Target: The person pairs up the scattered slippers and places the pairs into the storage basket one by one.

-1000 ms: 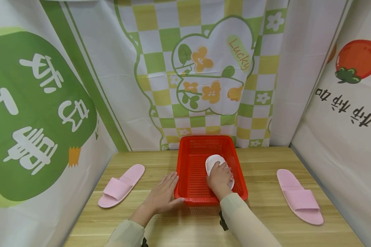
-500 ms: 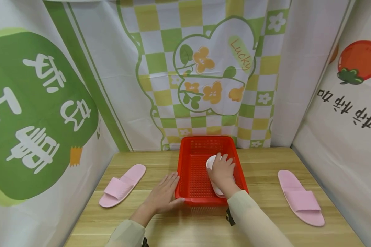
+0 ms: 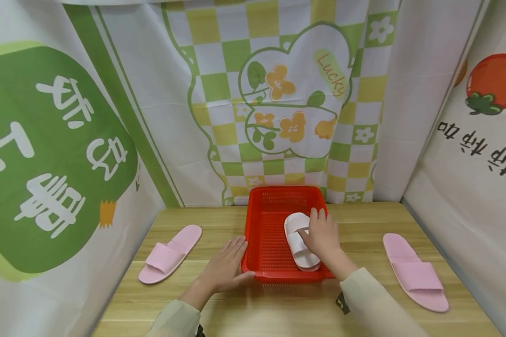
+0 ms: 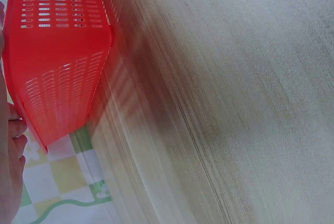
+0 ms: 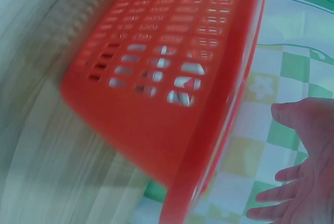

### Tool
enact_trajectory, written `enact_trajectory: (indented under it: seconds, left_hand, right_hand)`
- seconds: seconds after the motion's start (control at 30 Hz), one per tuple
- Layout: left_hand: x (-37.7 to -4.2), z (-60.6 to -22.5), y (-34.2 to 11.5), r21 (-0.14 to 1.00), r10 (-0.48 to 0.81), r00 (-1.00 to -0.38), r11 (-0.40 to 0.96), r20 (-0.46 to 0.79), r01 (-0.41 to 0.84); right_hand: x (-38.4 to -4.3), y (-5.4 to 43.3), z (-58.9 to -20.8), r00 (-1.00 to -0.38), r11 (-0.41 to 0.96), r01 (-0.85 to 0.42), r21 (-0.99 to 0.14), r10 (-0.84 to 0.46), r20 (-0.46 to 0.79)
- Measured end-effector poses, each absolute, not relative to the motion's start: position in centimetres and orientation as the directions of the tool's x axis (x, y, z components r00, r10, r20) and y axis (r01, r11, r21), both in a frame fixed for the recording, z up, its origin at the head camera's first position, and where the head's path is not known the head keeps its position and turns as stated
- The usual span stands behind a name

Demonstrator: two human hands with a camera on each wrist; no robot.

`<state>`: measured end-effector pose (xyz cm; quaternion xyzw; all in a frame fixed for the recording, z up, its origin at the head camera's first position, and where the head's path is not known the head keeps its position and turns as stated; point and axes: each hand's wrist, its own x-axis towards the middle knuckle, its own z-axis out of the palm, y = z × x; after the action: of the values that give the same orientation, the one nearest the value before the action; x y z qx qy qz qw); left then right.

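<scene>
One straight-fingered hand (image 3: 222, 266) touches basket (image 3: 271, 243).

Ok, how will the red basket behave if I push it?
The red basket looks light for its size, with perforated walls. It would probably slide rather than tip, sitting on its broad base. The white slipper inside might shift, with bare basket bottom beside it.
</scene>
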<state>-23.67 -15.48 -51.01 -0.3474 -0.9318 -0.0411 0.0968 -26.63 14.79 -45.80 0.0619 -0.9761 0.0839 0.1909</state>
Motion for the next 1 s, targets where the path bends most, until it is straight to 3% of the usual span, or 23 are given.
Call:
enact_trajectory:
  seconds: [0.3, 0.57, 1.0]
  left_hand:
    - [-23.5, -50.7, -15.3, 0.011, 0.636, -0.749, 0.761, 0.189, 0.649]
    - [-23.6, -51.2, -15.6, -0.013, 0.65, -0.719, 0.744, 0.244, 0.668]
    - [-23.5, -51.0, -15.6, -0.025, 0.649, -0.728, 0.75, 0.222, 0.661]
  right_hand:
    - [-25.5, 17.7, -45.7, -0.867, 0.948, -0.25, -0.197, -0.128, 0.482]
    - [-24.4, 19.2, -45.6, -0.872, 0.935, -0.259, -0.244, -0.117, 0.476]
    - [-22.9, 22.2, -45.5, -0.881, 0.921, -0.262, -0.289, -0.105, 0.461]
